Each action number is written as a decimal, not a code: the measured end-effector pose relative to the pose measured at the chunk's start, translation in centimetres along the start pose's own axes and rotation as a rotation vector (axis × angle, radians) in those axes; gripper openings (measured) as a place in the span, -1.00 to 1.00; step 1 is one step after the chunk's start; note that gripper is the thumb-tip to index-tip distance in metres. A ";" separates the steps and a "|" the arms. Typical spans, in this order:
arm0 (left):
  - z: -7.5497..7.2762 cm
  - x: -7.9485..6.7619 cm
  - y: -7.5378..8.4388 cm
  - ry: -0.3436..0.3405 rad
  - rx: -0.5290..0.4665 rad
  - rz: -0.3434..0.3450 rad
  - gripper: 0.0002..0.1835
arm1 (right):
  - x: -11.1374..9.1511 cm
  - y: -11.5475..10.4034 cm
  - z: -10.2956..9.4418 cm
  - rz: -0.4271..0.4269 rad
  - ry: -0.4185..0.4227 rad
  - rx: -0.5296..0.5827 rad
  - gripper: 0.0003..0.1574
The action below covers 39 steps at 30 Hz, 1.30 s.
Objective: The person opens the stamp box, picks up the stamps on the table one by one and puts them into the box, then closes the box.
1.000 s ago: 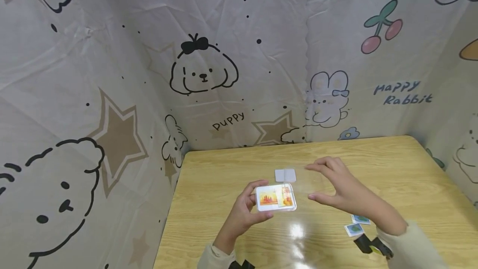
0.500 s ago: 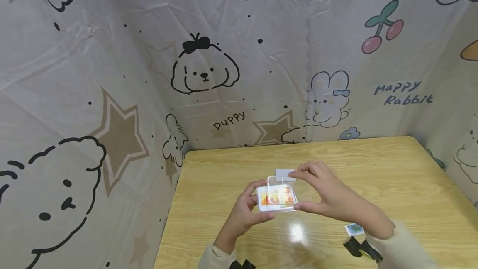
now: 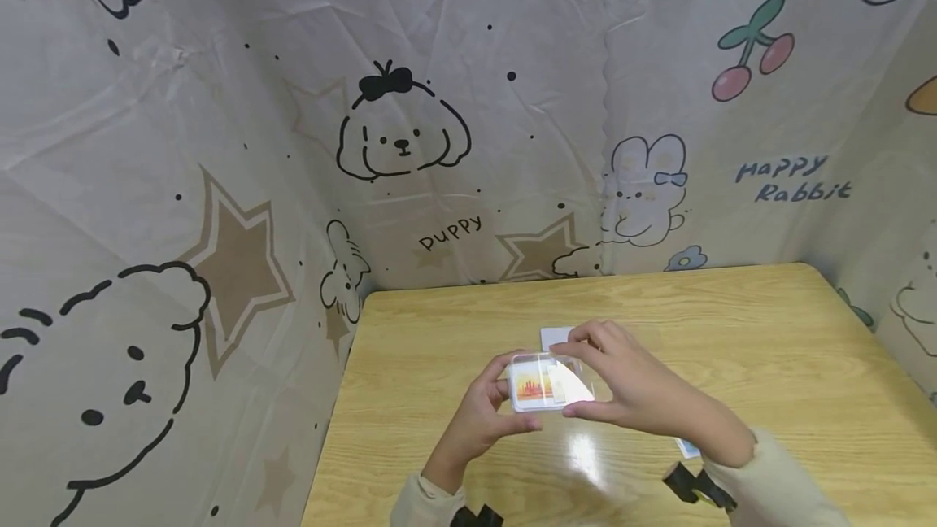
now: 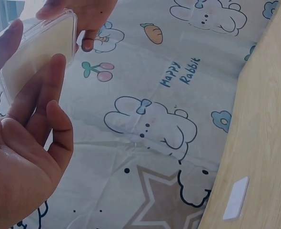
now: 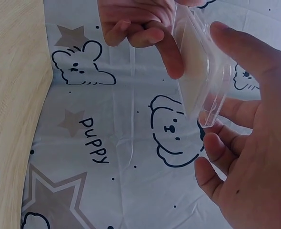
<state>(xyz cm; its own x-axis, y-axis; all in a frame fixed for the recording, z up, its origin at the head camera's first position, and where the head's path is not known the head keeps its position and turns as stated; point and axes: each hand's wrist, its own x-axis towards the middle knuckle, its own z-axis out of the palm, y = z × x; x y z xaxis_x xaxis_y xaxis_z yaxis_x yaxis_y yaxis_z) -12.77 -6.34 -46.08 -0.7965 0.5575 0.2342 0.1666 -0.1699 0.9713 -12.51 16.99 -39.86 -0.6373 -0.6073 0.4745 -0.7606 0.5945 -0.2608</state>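
My left hand (image 3: 476, 417) grips a clear plastic box (image 5: 192, 71) by its left end, above the table. Inside the box lie cards (image 3: 534, 385) with an orange and yellow picture facing up. In the right wrist view, left fingertips press on the pale underside of the box. My right hand (image 3: 633, 385) pinches a clear plastic lid (image 5: 220, 90) between thumb and fingers at its right end. The lid overlaps the top of the box in the head view, and light glares off it. From the right wrist, the lid shows tilted against the box, with a gap toward its lower end.
White cards (image 3: 554, 337) lie on the wooden table (image 3: 439, 324) behind the box, partly hidden by my right hand. A blue-printed card (image 3: 688, 447) shows beneath my right forearm. A cartoon-printed cloth (image 3: 512, 145) hangs round the table's back and sides.
My right hand has moved left with the lid, from beside the box to over it. The left hand has kept its grip, and the box has barely moved.
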 end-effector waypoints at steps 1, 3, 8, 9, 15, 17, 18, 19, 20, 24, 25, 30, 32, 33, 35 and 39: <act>0.0 0.0 0.0 -0.003 0.004 0.000 -0.16 | 0.0 0.0 0.1 0.000 -0.002 0.001 -0.25; 0.0 0.0 -0.1 -0.008 0.004 -0.002 -0.15 | 0.0 0.0 0.1 0.005 -0.009 0.004 -0.24; 0.0 0.0 0.0 -0.014 -0.002 -0.015 -0.10 | 0.0 -0.1 0.3 0.038 -0.041 0.010 -0.22; 0.0 0.0 0.0 -0.015 -0.005 -0.019 -0.09 | 0.0 -0.1 0.4 0.044 -0.047 0.011 -0.21; -0.1 -0.1 0.0 -0.016 -0.016 -0.013 -0.03 | 0.0 -0.2 0.5 0.052 -0.056 0.015 -0.21; -0.1 -0.1 0.0 -0.016 -0.018 -0.005 -0.02 | 0.0 -0.3 0.6 0.047 -0.055 0.014 -0.22; -0.1 -0.1 0.0 -0.017 -0.017 0.000 -0.01 | 0.0 -0.3 0.6 0.043 -0.053 0.014 -0.23; -0.1 -0.1 -0.1 -0.019 -0.011 0.014 -0.02 | 0.0 -0.3 0.6 0.039 -0.053 0.015 -0.23; -0.1 -0.2 -0.1 -0.020 -0.012 0.018 -0.03 | 0.0 -0.3 0.7 0.040 -0.054 0.020 -0.24; -0.2 -0.2 -0.4 -0.025 -0.011 0.030 -0.08 | 0.0 -0.4 0.7 0.057 -0.072 0.054 -0.24; -0.2 -0.2 -0.4 -0.028 -0.014 0.030 -0.08 | 0.0 -0.4 0.7 0.063 -0.078 0.065 -0.25; -0.3 -0.2 -0.4 -0.047 -0.017 0.047 -0.10 | 0.0 -0.5 0.8 0.075 -0.087 0.114 -0.25; -0.3 -0.2 -0.4 -0.049 -0.016 0.050 -0.12 | 0.0 -0.6 0.8 0.082 -0.089 0.123 -0.26; -0.3 -0.2 -0.4 -0.045 -0.020 0.038 -0.12 | 0.0 -0.6 0.8 0.087 -0.089 0.125 -0.26; -0.3 -0.2 -0.4 -0.038 -0.025 0.032 -0.12 | 0.0 -0.6 0.8 0.101 -0.095 0.133 -0.27; -0.2 -0.3 -0.4 -0.024 -0.039 0.035 -0.10 | 0.0 -0.7 1.0 0.120 -0.102 0.174 -0.27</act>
<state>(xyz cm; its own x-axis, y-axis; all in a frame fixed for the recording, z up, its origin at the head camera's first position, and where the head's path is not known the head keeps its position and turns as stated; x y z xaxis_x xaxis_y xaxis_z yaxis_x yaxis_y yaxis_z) -12.72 -6.56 -46.50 -0.7764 0.5698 0.2693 0.1707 -0.2213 0.9602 -12.08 16.07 -40.51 -0.7268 -0.5934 0.3459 -0.6830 0.5713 -0.4551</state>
